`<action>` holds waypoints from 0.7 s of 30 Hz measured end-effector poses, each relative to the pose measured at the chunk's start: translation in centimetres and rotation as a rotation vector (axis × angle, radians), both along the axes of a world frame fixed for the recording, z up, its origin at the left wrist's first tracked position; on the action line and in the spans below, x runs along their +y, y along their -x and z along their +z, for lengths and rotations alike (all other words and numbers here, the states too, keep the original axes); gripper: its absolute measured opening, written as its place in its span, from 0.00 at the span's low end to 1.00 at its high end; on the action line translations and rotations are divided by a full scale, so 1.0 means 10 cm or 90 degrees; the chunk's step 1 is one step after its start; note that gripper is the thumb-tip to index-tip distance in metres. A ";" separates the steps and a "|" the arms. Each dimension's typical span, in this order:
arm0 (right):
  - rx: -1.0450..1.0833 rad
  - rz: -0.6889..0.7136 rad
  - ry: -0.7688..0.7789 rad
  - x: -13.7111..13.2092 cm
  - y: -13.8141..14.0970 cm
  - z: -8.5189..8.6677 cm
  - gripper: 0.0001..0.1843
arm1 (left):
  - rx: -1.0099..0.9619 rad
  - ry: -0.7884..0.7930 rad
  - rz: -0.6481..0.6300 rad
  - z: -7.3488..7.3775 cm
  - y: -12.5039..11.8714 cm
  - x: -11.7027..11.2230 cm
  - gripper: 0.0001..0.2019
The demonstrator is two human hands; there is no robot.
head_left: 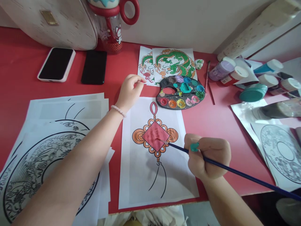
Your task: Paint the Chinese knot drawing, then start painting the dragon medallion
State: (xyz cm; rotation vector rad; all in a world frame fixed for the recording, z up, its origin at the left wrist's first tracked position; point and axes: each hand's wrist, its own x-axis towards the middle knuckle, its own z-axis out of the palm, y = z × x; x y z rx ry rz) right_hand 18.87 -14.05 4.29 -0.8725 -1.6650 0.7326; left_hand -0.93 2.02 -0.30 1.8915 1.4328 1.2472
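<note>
My right hand [208, 155] is closed round a long dark blue paintbrush [225, 168]. The brush tip points left over the red diamond at the middle of a knot drawing [155, 136]; whether it touches the paper I cannot tell. The drawing's loops are orange, and its lower tassel lines are bare black outlines on the white sheet [138, 185]. At the sheet's upper left edge rests my left hand [131, 89], fingers loosely bent, with a gap by the thumb and nothing seen in it. A dark paint palette [174, 94] with several coloured wells overlaps the sheet's top right corner.
Printed outline sheets [42, 125] lie under my left forearm. Behind are two phones [56, 64], a cup [110, 28], a pale bag [54, 22] and dragon pictures [175, 62]. Several paint bottles [222, 69] and another outline sheet [261, 157] crowd the right side.
</note>
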 end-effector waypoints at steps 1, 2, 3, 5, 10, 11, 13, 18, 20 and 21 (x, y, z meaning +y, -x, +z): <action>-0.003 0.003 0.003 0.00 0.00 0.00 0.11 | 0.000 -0.001 -0.001 0.00 0.00 0.00 0.09; -0.005 0.002 0.004 0.00 -0.01 -0.01 0.11 | -0.002 -0.002 -0.002 0.00 0.00 0.00 0.09; -0.008 -0.001 0.006 0.00 -0.02 -0.01 0.11 | -0.003 0.000 -0.003 0.00 0.00 0.00 0.09; -0.012 -0.023 0.008 0.00 -0.04 -0.03 0.12 | -0.008 0.005 -0.001 0.00 0.00 0.00 0.09; -0.025 -0.110 0.028 -0.03 -0.09 -0.06 0.10 | -0.019 0.014 0.004 0.02 -0.01 0.00 0.09; -0.023 -0.112 0.030 -0.03 -0.09 -0.06 0.09 | -0.017 0.012 0.003 0.02 -0.01 0.00 0.09; -0.011 -0.100 0.028 -0.04 -0.09 -0.05 0.09 | -0.011 0.011 0.002 0.02 -0.01 -0.01 0.09; 0.005 -0.046 0.004 -0.01 -0.05 -0.05 0.11 | -0.005 0.016 0.003 0.02 0.00 -0.01 0.09; 0.003 -0.025 0.000 0.00 -0.04 -0.05 0.12 | -0.011 0.013 0.006 0.01 0.00 0.00 0.09; 0.001 -0.018 0.003 0.00 -0.04 -0.05 0.13 | -0.012 0.012 0.007 0.01 0.00 0.00 0.09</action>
